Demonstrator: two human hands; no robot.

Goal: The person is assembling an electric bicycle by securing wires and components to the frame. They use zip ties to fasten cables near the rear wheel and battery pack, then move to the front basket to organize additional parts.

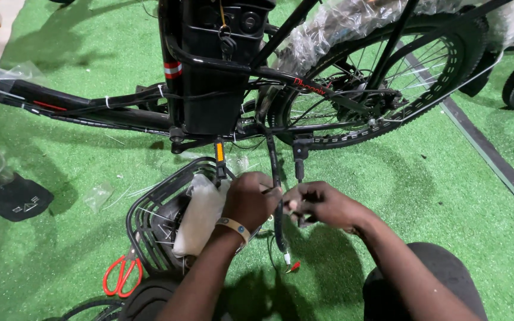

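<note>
Hands meet low down, just under the black bike (221, 113). The left hand (250, 201) is curled almost shut, and its fingers pinch the thin black kickstand (276, 184) that hangs down from the bike frame. The right hand (322, 205) is curled too, with its fingertips pressed on something small right beside the kickstand; what it is cannot be told. The two hands almost touch.

Left of the kickstand sits a black wire basket (144, 220) with a white wrapped bundle (200, 214) inside, and the left wrist lies close against it. Red scissors (123, 274) lie on the green mat (435, 196) beside the basket. Small red and white wire ends (290, 261) dangle below the kickstand. Right of the kickstand the mat is open, up to a dark strip (489, 154) that runs past the back wheel (388, 77).
</note>
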